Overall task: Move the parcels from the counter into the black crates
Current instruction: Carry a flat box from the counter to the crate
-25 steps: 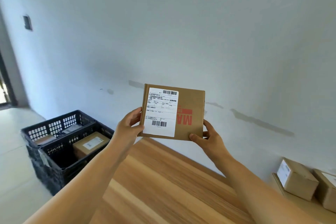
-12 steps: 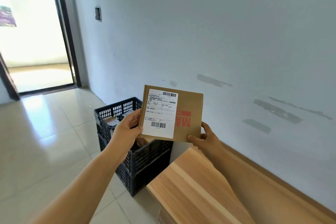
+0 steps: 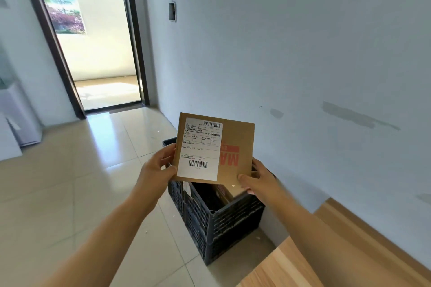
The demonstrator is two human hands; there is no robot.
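I hold a flat brown cardboard parcel (image 3: 235,147) with a white shipping label and red print, upright in front of me. My left hand (image 3: 156,170) grips its left edge and my right hand (image 3: 258,179) grips its lower right corner. The parcel hangs directly above the black crates (image 3: 224,221), which stand on the floor against the wall. Another brown parcel (image 3: 229,190) lies inside the near crate, partly hidden by the one I hold. The far crate is almost fully hidden behind it.
The wooden counter (image 3: 291,268) ends at the lower right, just right of the crates. A pale wall runs along the right. Tiled floor (image 3: 77,182) spreads to the left toward an open doorway (image 3: 98,53). A white object (image 3: 14,123) leans at the far left.
My view has swung left from the counter to the crates. The parcel, still in both hands, now sits over the near crate. The counter's parcels have left the view.
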